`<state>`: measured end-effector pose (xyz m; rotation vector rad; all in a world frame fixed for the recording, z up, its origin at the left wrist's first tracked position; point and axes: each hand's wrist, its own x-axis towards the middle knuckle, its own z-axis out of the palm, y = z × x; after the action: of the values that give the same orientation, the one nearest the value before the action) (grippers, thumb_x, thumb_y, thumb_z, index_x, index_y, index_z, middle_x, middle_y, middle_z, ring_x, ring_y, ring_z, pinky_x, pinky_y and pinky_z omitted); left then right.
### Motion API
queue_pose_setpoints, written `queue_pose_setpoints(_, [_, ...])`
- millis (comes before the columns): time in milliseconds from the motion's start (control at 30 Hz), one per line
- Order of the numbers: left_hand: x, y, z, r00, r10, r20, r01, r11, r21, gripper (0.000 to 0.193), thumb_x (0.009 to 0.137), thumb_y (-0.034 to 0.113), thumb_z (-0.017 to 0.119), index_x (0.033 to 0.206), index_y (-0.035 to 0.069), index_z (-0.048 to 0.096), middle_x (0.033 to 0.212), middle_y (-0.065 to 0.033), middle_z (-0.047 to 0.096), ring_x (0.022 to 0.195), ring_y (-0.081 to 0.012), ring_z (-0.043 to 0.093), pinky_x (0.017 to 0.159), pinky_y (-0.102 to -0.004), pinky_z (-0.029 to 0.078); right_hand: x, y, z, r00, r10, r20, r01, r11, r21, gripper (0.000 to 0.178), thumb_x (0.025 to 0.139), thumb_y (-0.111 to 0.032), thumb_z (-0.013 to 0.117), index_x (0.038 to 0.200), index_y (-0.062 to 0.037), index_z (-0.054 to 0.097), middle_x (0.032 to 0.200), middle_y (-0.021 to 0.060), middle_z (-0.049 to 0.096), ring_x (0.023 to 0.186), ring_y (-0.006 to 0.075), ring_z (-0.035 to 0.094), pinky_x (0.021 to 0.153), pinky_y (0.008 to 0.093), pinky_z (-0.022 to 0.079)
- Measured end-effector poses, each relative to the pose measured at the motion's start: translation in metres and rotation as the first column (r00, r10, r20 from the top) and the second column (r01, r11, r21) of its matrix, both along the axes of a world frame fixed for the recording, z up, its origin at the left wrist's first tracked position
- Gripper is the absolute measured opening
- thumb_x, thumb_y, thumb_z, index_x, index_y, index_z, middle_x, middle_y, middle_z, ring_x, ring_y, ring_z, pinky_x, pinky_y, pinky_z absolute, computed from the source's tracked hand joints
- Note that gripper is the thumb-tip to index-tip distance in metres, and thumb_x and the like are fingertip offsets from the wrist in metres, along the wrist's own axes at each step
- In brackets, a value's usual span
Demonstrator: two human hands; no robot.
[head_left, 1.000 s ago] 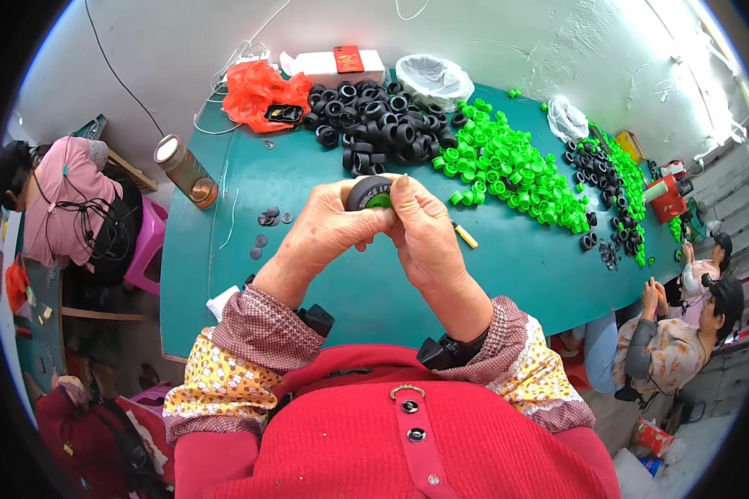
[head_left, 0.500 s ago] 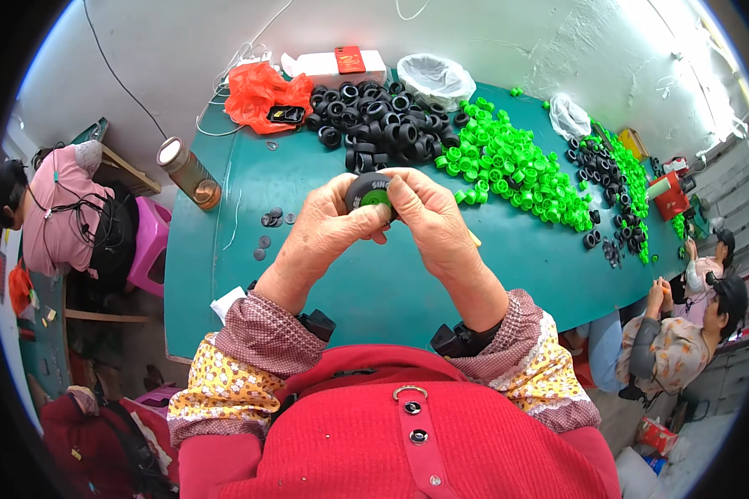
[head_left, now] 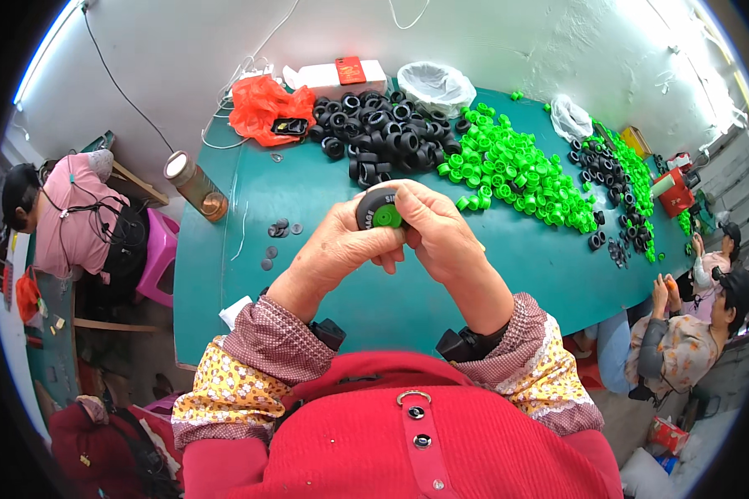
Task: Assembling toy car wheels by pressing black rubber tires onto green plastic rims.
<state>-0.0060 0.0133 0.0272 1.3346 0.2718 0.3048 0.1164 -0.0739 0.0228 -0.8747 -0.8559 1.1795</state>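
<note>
Both my hands are closed on one small toy wheel point(head_left: 379, 208), a black tyre with a green hub in its middle, held over the near part of the table. My left hand point(head_left: 329, 252) grips its left and lower side, the thumb lying across by the hub. My right hand point(head_left: 448, 229) presses its thumb on the tyre's upper right edge; its other fingers are partly hidden behind. Beyond the hands lies a heap of black tyres point(head_left: 391, 133). To its right spreads a heap of bright green hubs point(head_left: 512, 166).
On the green table point(head_left: 308, 191) several small dark discs point(head_left: 281, 227) lie left of my hands. A brown bottle point(head_left: 196, 187) stands at the left edge. Behind are a red plastic bag point(head_left: 266, 104) and a lined white basin point(head_left: 435, 85). Other people sit left and right.
The wheel has turned slightly in my fingers and its hub shows more fully. My hands sit a little lower in the picture, and the whole view has shifted slightly.
</note>
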Motion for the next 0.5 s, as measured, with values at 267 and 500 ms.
queue_pose_setpoints(267, [0.002, -0.01, 0.006, 0.999, -0.038, 0.012, 0.036, 0.991, 0.132, 0.041, 0.074, 0.003, 0.061, 0.114, 0.003, 0.051, 0.077, -0.0032, 0.058, 0.065, -0.0105, 0.056, 0.058, -0.0242, 0.049, -0.006, -0.015, 0.0, 0.997, -0.055, -0.053, 0.058, 0.996, 0.065, 0.026, 0.091, -0.024, 0.047, 0.098, 0.0, 0.056, 0.073, 0.0049, 0.057, 0.048, 0.0095, 0.048, 0.043, 0.021, 0.039])
queue_pose_setpoints(500, [0.0, -0.004, 0.006, 0.997, -0.018, -0.071, 0.029, 0.988, 0.153, 0.031, 0.073, 0.008, 0.059, 0.103, 0.002, 0.058, 0.067, 0.0003, 0.054, 0.055, -0.0068, 0.051, 0.047, -0.0217, 0.043, 0.002, -0.013, -0.012, 0.996, 0.043, -0.083, -0.036, 0.996, 0.084, 0.029, 0.091, -0.025, 0.048, 0.105, -0.0005, 0.054, 0.091, 0.0045, 0.058, 0.074, 0.0114, 0.055, 0.069, 0.0262, 0.046])
